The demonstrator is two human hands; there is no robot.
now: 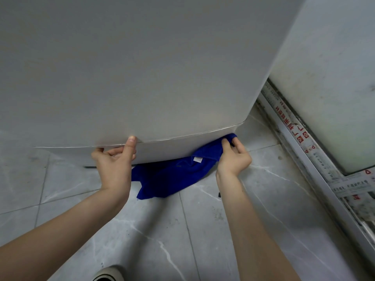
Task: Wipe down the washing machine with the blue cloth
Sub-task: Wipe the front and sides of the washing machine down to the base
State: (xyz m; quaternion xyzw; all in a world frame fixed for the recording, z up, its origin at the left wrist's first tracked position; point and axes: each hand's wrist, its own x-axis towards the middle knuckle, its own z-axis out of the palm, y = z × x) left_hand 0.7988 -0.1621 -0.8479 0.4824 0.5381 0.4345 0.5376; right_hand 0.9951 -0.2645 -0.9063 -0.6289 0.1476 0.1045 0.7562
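Head view: the washing machine, a smooth, matt pale-grey panel with a rounded lower corner, fills the upper frame. At lower centre the left hand presses its thumb on the thin seam, fingers curled; whether they grip, I cannot tell. The right hand's fingers pinch the plush blue cloth against the machine's lower right corner; the cloth droops, rumpled, toward the marbled floor tiles.

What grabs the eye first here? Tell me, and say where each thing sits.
The blue cloth stands out most, vivid against the grey, draped below the bottom edge of the washing machine, whose pale panel fills the upper picture. The right hand pinches the cloth's upper end by the machine's lower right corner, while the left hand has its thumb on the seam further left.
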